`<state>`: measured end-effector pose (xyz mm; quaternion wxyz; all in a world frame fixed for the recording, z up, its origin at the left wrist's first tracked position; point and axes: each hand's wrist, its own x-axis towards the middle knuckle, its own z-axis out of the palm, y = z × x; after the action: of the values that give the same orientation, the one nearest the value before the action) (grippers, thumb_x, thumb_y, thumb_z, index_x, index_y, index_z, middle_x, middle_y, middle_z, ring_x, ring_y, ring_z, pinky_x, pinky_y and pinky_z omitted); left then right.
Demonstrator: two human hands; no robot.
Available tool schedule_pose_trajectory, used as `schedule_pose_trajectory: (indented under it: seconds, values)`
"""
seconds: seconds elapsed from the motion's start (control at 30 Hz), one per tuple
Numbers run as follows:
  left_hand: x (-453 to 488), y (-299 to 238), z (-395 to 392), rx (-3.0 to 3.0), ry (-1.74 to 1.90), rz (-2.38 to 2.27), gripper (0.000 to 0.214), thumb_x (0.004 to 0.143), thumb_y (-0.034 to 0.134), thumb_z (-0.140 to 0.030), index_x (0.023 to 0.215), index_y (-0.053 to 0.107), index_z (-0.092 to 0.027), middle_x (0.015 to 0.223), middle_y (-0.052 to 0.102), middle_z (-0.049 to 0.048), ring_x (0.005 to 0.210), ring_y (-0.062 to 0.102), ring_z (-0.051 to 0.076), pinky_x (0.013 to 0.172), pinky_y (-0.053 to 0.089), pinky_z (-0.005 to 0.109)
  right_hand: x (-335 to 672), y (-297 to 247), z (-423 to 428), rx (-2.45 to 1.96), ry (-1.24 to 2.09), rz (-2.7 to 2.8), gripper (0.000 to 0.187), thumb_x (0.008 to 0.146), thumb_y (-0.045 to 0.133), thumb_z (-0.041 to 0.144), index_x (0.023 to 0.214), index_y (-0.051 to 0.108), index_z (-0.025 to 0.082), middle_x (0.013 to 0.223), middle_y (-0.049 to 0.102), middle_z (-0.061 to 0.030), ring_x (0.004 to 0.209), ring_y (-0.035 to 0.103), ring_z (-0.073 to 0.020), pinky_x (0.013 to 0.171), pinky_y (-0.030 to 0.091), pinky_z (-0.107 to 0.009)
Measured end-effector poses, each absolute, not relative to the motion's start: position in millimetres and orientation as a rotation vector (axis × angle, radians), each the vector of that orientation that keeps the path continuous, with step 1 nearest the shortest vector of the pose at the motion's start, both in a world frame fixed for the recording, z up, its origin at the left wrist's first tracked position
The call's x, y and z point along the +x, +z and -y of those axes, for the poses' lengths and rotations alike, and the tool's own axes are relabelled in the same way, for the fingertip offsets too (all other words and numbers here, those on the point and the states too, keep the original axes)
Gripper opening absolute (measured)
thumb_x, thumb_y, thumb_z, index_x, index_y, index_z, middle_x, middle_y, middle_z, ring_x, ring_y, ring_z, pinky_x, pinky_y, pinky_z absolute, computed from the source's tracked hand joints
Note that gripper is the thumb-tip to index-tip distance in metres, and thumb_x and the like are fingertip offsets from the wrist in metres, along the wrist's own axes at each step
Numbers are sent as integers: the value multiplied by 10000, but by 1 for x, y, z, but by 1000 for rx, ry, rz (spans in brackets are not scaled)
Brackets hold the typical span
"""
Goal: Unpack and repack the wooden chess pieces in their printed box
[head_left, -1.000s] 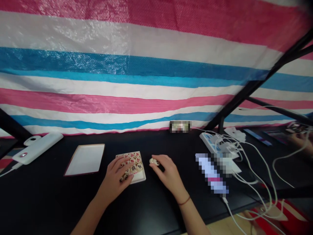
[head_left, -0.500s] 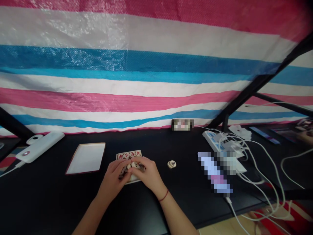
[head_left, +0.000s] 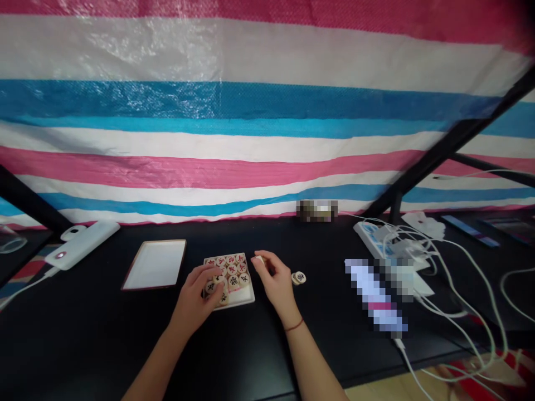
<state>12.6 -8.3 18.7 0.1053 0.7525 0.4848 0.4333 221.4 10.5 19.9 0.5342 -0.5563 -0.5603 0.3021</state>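
Observation:
A small white box tray (head_left: 246, 299) on the black table (head_left: 104, 334) holds several round wooden chess pieces (head_left: 234, 270) with red and black characters. My left hand (head_left: 196, 298) rests on the tray's near left corner, its fingers curled over a piece there. My right hand (head_left: 273, 281) hovers just right of the tray, its fingers pinched on a pale piece (head_left: 259, 260) at the fingertips. Two loose pieces (head_left: 298, 277) lie on the table right of that hand.
The tray's empty white lid (head_left: 154, 264) lies to the left. A white power bank (head_left: 82, 244) sits at far left. To the right are a power strip (head_left: 376, 239) with tangled white cables (head_left: 451, 301) and a blurred-out object (head_left: 378, 298). A striped tarp (head_left: 251, 111) hangs behind.
My right hand went from the loose pieces to the tray, then lifted off to the tray's right side with a piece pinched. My left hand stayed on the tray.

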Motion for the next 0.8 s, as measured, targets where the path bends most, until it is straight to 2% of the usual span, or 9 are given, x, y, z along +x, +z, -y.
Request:
schedule_pose_trajectory:
  seconds: [0.2, 0.43, 0.6, 0.8]
  values:
    - [21, 24, 12, 2407, 1162, -1224, 57, 827, 578, -205, 861, 621, -219, 940, 713, 47, 944, 640, 195, 880, 508, 367, 221, 20, -11, -1321, 735, 1326, 329, 837, 596, 461, 955, 682, 166, 697, 598, -12, 591, 489, -123, 573, 431, -247]
    - [29, 22, 12, 2629, 932, -1161, 81, 853, 572, -236, 875, 649, -223, 913, 721, 27, 893, 626, 199, 856, 452, 367, 218, 24, -8, -1332, 713, 1362, 317, 843, 592, 457, 944, 688, 172, 634, 532, 19, 554, 434, -110, 538, 390, -230]
    - [29, 19, 12, 2720, 968, -1162, 99, 876, 581, -254, 911, 672, -243, 924, 738, 12, 915, 621, 195, 875, 421, 366, 217, 20, -9, -1328, 736, 1365, 315, 845, 591, 460, 948, 684, 177, 632, 528, 22, 552, 430, -112, 536, 388, -227]
    - [32, 20, 14, 2772, 981, -1120, 130, 889, 567, -277, 853, 689, -254, 900, 736, 5, 901, 604, 188, 876, 412, 359, 216, 20, -8, -1314, 730, 1374, 313, 840, 596, 456, 941, 688, 174, 637, 545, 15, 551, 439, -111, 532, 398, -226]
